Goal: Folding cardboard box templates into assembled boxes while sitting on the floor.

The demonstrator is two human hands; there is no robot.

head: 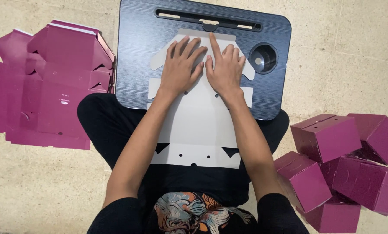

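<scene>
A flat, unfolded cardboard box blank (198, 130), white and matte on its upturned face, lies across a dark lap counter (133, 52) with a fine wood-grain surface and rounded corners. Both hands press flat on the far half of the blank, fingers spread and gripping nothing: the left hand (181, 65) lies just beside the right hand (224, 69), their thumbs nearly touching, and the right forefinger stretches towards the blank's far edge. The blank has angled flaps at its sides, small punched holes and dark triangular cut-outs near its close end, which hangs off the counter over the person's black-clothed lap. Along the counter's far edge runs a long slot, and right of the blank sits a round cup recess. Left of the counter, a stack of flat magenta blanks (46, 86) spreads over the speckled floor, cut off by the frame. Right of the counter, folded magenta boxes (332, 138) lie heaped, the lowest partly out of view.
</scene>
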